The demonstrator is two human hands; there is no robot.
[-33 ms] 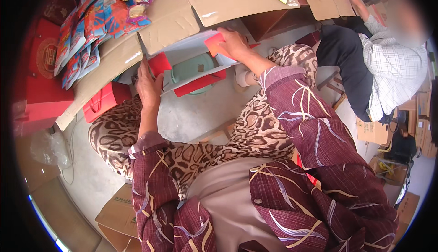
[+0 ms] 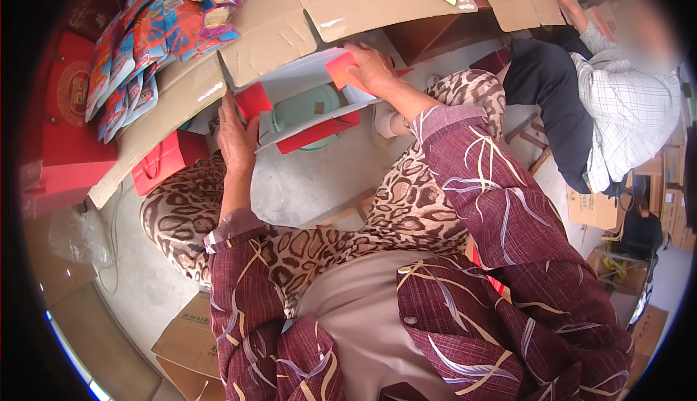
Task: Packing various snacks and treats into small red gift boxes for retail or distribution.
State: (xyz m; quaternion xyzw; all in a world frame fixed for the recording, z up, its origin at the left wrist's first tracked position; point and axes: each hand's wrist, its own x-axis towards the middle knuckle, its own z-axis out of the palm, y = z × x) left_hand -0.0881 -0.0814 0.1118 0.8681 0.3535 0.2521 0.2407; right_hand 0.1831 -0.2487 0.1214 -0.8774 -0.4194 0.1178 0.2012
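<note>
— Has the box [image 2: 312, 67] moved since the earlier frame?
— Hardly: it's still between your hands, green stool [image 2: 296, 115] showing through. Your right hand's [image 2: 372, 70] fingers grip its red-flapped end; your left hand [image 2: 236, 136] meets the other, grip unclear.

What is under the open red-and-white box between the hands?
A pale green object shows through the box and below its red flap; the flap hides part of it.

An open red box [image 2: 319, 132], white inside, is held at both ends.
</note>
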